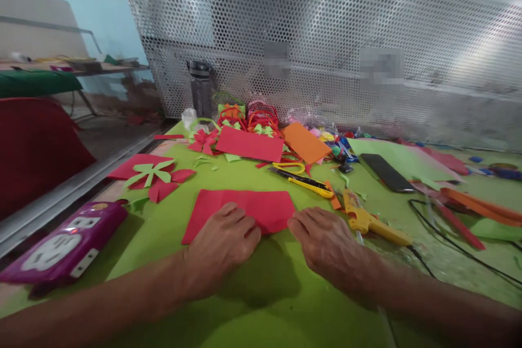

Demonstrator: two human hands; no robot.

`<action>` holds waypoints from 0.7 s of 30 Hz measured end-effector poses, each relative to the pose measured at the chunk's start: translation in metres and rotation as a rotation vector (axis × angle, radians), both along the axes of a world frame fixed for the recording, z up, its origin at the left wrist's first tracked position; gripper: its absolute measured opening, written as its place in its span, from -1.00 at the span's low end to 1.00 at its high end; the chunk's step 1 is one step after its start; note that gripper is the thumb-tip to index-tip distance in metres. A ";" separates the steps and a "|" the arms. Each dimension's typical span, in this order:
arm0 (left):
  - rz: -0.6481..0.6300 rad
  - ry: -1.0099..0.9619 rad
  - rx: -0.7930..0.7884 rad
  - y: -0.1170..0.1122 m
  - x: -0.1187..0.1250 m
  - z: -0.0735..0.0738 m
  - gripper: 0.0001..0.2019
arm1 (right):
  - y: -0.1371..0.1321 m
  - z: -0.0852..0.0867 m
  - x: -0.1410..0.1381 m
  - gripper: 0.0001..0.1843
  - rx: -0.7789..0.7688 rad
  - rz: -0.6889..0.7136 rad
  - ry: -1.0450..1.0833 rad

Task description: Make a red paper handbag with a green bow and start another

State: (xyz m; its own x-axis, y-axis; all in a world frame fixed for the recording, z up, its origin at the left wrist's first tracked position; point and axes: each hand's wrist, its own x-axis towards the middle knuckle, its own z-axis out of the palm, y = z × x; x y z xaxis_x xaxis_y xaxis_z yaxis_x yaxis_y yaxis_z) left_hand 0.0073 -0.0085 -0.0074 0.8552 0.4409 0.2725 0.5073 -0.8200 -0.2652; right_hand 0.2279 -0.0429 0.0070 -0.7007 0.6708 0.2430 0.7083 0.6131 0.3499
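Note:
A rectangular red craft sheet lies in front of me on a lime-green sheet, its near edge slightly raised. My left hand is closed over the near edge, fingers curled on the red sheet and hiding part of it. At the right end my right hand pinches the corner between thumb and fingers. Just beyond the sheet lie a yellow-and-black utility knife and yellow-handled scissors. A yellow glue gun rests right of my right hand.
A purple power strip sits at the left, near red and green flower cutouts. At the back are another red sheet, an orange sheet, small red bags and a bottle. A phone and cable lie right.

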 end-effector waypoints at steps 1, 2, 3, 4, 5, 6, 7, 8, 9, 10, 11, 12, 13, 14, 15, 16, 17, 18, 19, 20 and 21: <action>-0.025 -0.016 0.008 0.002 0.001 -0.002 -0.85 | 0.002 -0.002 0.001 -0.78 -0.008 0.003 0.035; -0.039 -0.042 0.006 0.003 0.001 -0.004 -0.85 | 0.004 -0.005 0.003 -0.79 -0.021 0.009 0.069; -0.037 -0.075 -0.003 0.004 0.001 -0.006 -0.83 | 0.007 -0.009 0.004 -0.80 -0.043 0.015 0.101; -0.037 -0.114 -0.016 0.005 0.000 -0.009 -0.81 | 0.010 -0.013 0.005 -0.81 -0.070 0.023 0.135; -0.039 -0.151 -0.039 0.005 0.000 -0.011 -0.78 | 0.013 -0.017 0.005 -0.83 -0.098 0.030 0.175; -0.037 -0.189 -0.076 0.006 -0.001 -0.012 -0.76 | 0.016 -0.021 0.006 -0.84 -0.126 0.037 0.222; -0.033 -0.227 -0.124 0.006 -0.001 -0.013 -0.74 | 0.018 -0.025 0.006 -0.85 -0.154 0.037 0.275; -0.026 -0.264 -0.178 0.007 -0.002 -0.014 -0.73 | 0.021 -0.028 0.006 -0.84 -0.179 0.035 0.333; -0.017 -0.298 -0.227 0.007 -0.003 -0.014 -0.73 | 0.023 -0.030 0.007 -0.82 -0.204 0.031 0.395; -0.004 -0.327 -0.267 0.008 -0.004 -0.014 -0.73 | 0.025 -0.032 0.007 -0.80 -0.229 0.025 0.455; 0.008 -0.349 -0.296 0.009 -0.005 -0.013 -0.73 | 0.026 -0.033 0.007 -0.79 -0.259 0.021 0.508; 0.016 -0.366 -0.310 0.010 -0.007 -0.013 -0.72 | 0.027 -0.033 0.007 -0.78 -0.294 0.019 0.551; 0.022 -0.371 -0.318 0.010 -0.008 -0.012 -0.71 | 0.027 -0.033 0.007 -0.77 -0.332 0.015 0.583; 0.031 -0.362 -0.325 0.011 -0.010 -0.012 -0.70 | 0.027 -0.032 0.007 -0.76 -0.364 0.009 0.605; 0.040 -0.347 -0.328 0.012 -0.012 -0.011 -0.70 | 0.026 -0.031 0.006 -0.77 -0.387 0.000 0.616; 0.048 -0.328 -0.330 0.013 -0.013 -0.010 -0.70 | 0.026 -0.030 0.005 -0.80 -0.399 -0.011 0.615; 0.054 -0.312 -0.325 0.014 -0.013 -0.010 -0.70 | 0.025 -0.029 0.004 -0.85 -0.397 -0.014 0.599; 0.052 -0.307 -0.305 0.015 -0.013 -0.009 -0.69 | 0.024 -0.028 0.002 -0.89 -0.385 -0.013 0.570; 0.046 -0.309 -0.276 0.016 -0.012 -0.009 -0.69 | 0.023 -0.027 0.001 -0.87 -0.373 -0.007 0.532; 0.031 -0.322 -0.238 0.016 -0.010 -0.009 -0.68 | 0.021 -0.026 -0.001 -0.82 -0.360 0.003 0.493; 0.011 -0.339 -0.202 0.016 -0.009 -0.009 -0.67 | 0.020 -0.026 -0.002 -0.77 -0.348 0.012 0.458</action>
